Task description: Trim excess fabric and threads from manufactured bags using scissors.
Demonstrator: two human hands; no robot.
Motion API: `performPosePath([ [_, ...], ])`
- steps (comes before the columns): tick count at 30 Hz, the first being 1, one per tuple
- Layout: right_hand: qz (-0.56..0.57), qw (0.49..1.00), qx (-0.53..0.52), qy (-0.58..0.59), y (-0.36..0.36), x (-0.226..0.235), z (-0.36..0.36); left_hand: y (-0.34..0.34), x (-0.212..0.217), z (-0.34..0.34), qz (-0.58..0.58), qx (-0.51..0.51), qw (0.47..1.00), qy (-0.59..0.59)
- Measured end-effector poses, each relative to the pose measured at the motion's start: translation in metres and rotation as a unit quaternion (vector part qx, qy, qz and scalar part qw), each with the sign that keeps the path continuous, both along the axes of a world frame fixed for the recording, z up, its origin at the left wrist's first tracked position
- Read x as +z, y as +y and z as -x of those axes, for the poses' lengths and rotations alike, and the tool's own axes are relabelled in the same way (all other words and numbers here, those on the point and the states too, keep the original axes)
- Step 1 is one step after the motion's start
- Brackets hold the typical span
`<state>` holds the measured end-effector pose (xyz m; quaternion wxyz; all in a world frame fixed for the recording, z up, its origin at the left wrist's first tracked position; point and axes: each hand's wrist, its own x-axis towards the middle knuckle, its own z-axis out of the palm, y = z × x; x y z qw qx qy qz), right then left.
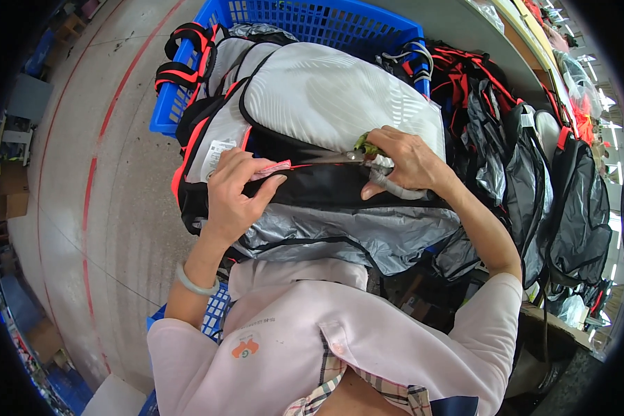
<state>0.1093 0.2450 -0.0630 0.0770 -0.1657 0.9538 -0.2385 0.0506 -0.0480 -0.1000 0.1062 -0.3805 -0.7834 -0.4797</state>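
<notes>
A large bag (pixel 333 87) with a pale grey leaf-patterned panel, black piping and red trim lies in front of me. Along its near side runs a black fabric strip (pixel 326 184), with crinkled silver lining (pixel 312 232) below. My left hand (pixel 239 184) pinches a red-pink piece of fabric edging (pixel 274 168) between thumb and fingers. In my right hand (pixel 409 163) is a pair of scissors (pixel 329 159), its handles wrapped in cloth and tape. The blades point left toward the pinched edging, close above the black strip. A white label (pixel 216 154) shows beside my left hand.
A blue plastic basket (pixel 326 19) stands behind the bag, with black-and-red straps (pixel 182 73) over its left side. Several black, grey and red bags (pixel 513 159) pile up at the right. Red lines (pixel 93 187) mark the floor at left.
</notes>
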Motion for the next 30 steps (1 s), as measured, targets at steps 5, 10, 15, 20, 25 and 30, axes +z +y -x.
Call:
performPosePath([
  [5, -0.022, 0.999, 0.039, 0.006, -0.011, -0.001, 0.012, -0.002, -0.008, -0.011, -0.038, 0.073, 0.992, -0.098],
  [10, -0.027, 0.998, 0.055, 0.025, -0.021, 0.003, 0.022, -0.002, -0.010, -0.010, -0.066, 0.049, 0.992, -0.100],
  [15, -0.016, 0.997, 0.051, 0.058, -0.023, 0.001, 0.020, -0.002, -0.012, -0.008, -0.090, 0.053, 0.989, -0.104],
  [20, -0.008, 0.998, 0.048, 0.030, -0.025, -0.002, 0.014, -0.004, -0.014, -0.009, -0.074, 0.060, 0.987, -0.129],
  [25, -0.011, 0.995, 0.051, 0.082, -0.033, -0.002, 0.018, -0.001, -0.014, -0.007, -0.089, 0.049, 0.988, -0.114],
  [30, 0.009, 0.997, 0.048, 0.064, -0.037, -0.005, 0.018, -0.001, -0.015, -0.008, -0.106, 0.086, 0.986, -0.097],
])
